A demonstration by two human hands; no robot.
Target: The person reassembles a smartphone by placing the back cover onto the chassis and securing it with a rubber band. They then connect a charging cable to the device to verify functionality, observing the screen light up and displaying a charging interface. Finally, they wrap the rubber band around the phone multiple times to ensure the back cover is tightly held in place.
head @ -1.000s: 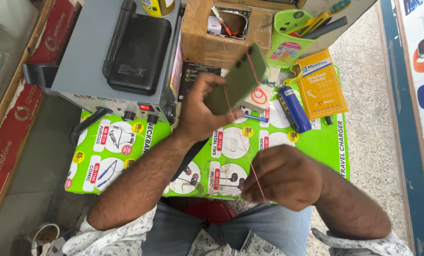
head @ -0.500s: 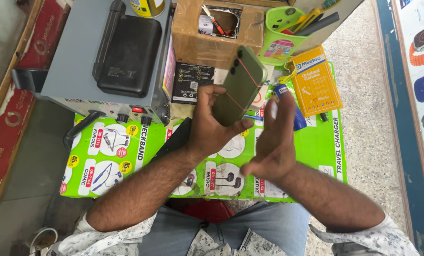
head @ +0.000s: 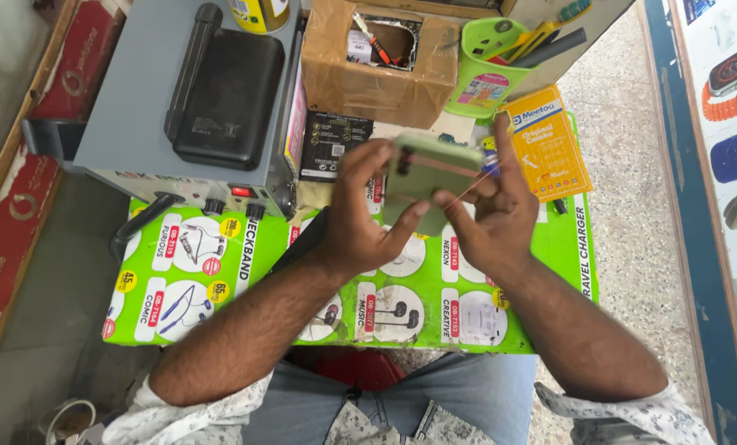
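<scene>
While my left hand (head: 360, 218) grips the green phone (head: 430, 169), my right hand (head: 492, 210) supports its far edge. Its fingers pinch a thin wire (head: 467, 191) against it.

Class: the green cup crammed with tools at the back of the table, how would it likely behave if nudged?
The green cup probably tips easily: long tools lean out past its rim. It looks like thin plastic, so likely light and quick to slide.

Bare forearms, rolled patterned white sleeves, grey-blue trousers
</scene>
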